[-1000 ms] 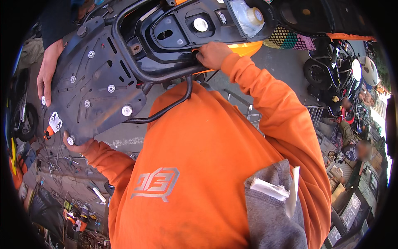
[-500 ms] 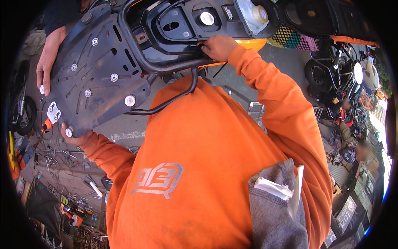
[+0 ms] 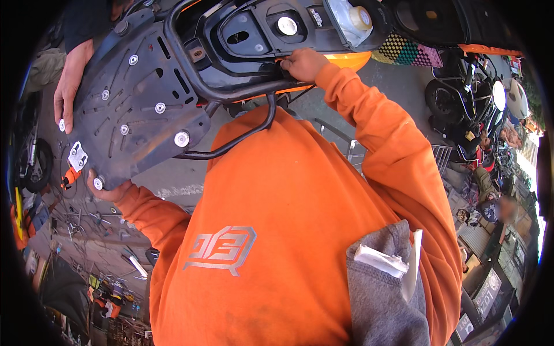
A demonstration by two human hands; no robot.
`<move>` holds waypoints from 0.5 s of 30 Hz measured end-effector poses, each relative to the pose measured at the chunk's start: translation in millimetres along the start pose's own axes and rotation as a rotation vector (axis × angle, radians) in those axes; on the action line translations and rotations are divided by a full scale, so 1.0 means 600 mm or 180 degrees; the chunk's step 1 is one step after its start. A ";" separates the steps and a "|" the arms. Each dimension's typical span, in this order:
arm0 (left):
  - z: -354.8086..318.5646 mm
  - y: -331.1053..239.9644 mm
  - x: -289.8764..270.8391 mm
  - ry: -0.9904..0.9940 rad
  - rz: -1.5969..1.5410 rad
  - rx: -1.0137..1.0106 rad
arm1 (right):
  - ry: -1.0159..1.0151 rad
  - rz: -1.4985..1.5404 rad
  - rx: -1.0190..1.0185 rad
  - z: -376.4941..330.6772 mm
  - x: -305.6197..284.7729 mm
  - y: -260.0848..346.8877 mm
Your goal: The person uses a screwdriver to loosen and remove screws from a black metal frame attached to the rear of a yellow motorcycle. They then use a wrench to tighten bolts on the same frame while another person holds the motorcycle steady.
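Note:
A black luggage rack plate (image 3: 144,98) with slots and several round silver bolts reaches over the tail of a motorcycle. My left hand (image 3: 109,189) holds its near left corner, thumb at the edge by a bolt, other fingers hidden beneath. At the side of the black plastic under-seat tray (image 3: 254,55), just beyond the black tubular rail (image 3: 231,92), my right hand (image 3: 306,64) is closed, fingertips pinched on something dark I cannot make out. A co-worker's hand (image 3: 72,86) rests against the plate's far left edge. Between the two hands there, a silver bracket with an orange piece (image 3: 75,160) sits beside the plate.
Above my right hand lies a clear plastic bag with a tape roll (image 3: 358,23). A patterned woven cloth (image 3: 407,52) hangs off the motorcycle. Parked motorcycles (image 3: 461,104) stand to the right. Tools (image 3: 135,264) lie on the ground at lower left. A grey cloth (image 3: 381,311) hangs on my front.
The view has shifted slightly. Both my hands and the co-worker's hand stay where they were on the motorcycle and plate.

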State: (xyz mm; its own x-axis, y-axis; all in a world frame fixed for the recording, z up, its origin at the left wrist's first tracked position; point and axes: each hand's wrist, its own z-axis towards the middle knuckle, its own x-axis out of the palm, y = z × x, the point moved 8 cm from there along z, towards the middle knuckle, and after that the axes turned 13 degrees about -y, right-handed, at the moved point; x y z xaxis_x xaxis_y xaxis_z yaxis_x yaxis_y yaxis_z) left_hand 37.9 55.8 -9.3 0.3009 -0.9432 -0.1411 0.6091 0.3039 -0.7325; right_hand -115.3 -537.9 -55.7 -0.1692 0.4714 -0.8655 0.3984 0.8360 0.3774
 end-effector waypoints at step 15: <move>0.007 -0.014 0.025 -0.0016 -0.0005 0.0030 | -0.0011 -0.0221 0.0334 -0.014 -0.001 -0.006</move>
State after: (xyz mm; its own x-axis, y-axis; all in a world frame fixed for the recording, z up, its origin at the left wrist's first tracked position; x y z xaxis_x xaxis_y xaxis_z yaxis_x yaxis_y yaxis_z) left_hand 40.3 39.7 -2.6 0.3036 -0.9430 -0.1366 0.6164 0.3037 -0.7265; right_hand -124.1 -538.9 -53.6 -0.1967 0.4122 -0.8896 0.4781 0.8325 0.2800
